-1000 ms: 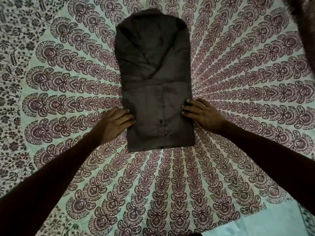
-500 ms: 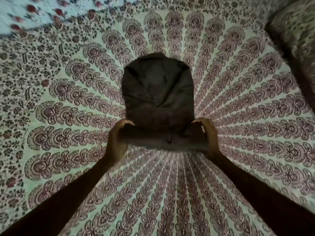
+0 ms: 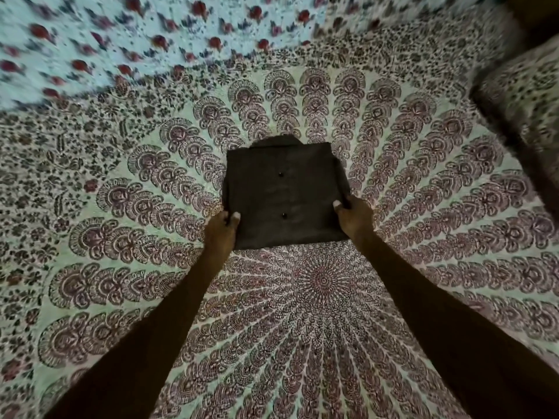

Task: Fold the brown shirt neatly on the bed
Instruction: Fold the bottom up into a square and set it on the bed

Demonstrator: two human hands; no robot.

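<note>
The brown shirt (image 3: 284,195) lies on the bed as a compact dark rectangle, its lower half doubled up over the upper half. Two small buttons show down its middle, and a bit of the collar sticks out past the far edge. My left hand (image 3: 222,226) grips the shirt's near left edge, thumb on top. My right hand (image 3: 354,217) holds the near right edge the same way. The fingers of both hands are tucked under the cloth and hidden.
The bed is covered by a pale green spread (image 3: 317,313) with a maroon mandala print. A white sheet with red flowers (image 3: 121,40) lies at the far left. A patterned pillow (image 3: 523,95) sits at the right edge.
Both hands took the shirt's bottom hem, lifted it and carried it away from me over the upper half. The shirt went from a long strip to a short rectangle. The camera tilted up.
</note>
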